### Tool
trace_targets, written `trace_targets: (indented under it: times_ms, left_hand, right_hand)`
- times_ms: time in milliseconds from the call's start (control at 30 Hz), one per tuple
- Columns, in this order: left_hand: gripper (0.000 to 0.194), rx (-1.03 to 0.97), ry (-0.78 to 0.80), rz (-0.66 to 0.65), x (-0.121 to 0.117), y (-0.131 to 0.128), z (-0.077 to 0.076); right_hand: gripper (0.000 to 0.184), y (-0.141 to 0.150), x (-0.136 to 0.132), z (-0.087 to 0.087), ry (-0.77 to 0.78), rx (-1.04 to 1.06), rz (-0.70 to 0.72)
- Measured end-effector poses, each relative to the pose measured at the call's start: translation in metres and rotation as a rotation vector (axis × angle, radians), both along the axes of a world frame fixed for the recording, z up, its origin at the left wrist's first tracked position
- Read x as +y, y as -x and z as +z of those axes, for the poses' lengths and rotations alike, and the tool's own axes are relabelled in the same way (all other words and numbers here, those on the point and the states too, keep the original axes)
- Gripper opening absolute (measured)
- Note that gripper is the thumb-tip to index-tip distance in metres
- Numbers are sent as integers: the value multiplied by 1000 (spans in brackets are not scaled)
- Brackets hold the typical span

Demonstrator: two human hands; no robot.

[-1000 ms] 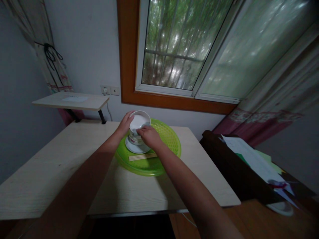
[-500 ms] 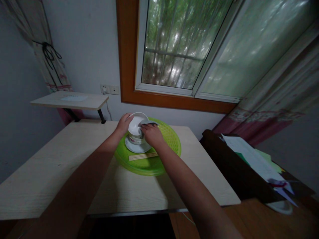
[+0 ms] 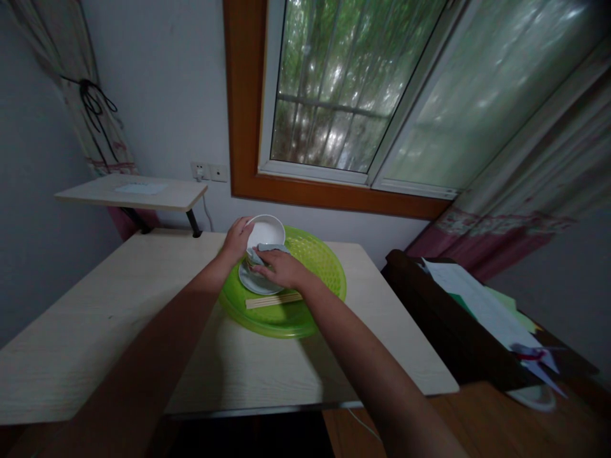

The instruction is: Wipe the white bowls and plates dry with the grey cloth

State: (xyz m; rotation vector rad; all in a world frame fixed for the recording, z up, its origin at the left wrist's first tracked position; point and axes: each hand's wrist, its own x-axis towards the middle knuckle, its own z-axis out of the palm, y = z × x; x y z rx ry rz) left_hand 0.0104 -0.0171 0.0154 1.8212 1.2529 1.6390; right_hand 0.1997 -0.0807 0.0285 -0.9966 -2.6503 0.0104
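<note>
My left hand grips the left rim of a white bowl, which is tilted toward me. In my right hand is a bunched grey cloth, pressed against the near side of the bowl. Below the bowl lies a white plate, partly covered by my right hand. Whatever is between bowl and plate is mostly hidden by my fingers. A bundle of wooden chopsticks rests in front of the plate. All of this sits on a round green plastic tray.
The tray stands on a pale wooden table. A small raised shelf with a paper on it is at the back left. A windowed wall closes off the back. To the right, a dark piece of furniture carries papers.
My right hand with the cloth moved from inside the bowl to its right rim, then down and left to its near side. My left hand keeps hold of the bowl.
</note>
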Motion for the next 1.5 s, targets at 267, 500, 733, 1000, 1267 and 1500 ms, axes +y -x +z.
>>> trace_targets:
  times_ms: [267, 500, 733, 1000, 1267, 1500]
  left_hand:
    - [30, -20, 97, 43, -9, -2, 9]
    - [33, -35, 86, 83, -9, 0, 10]
    - [32, -28, 19, 171, -7, 2, 10]
    - [33, -23, 21, 180, -4, 3, 7]
    - [31, 1, 60, 179, -4, 1, 7]
    - [30, 30, 99, 188, -5, 0, 9]
  right_hand:
    - [48, -4, -2, 9, -185, -72, -261]
    - [48, -2, -7, 11, -261, -50, -313]
    - [47, 0, -6, 8, -127, 34, -113]
    - [58, -1, -4, 5, 17, 133, 37]
    - [43, -5, -5, 11, -142, -12, -208]
    - [43, -8, -4, 10, -216, -44, -252]
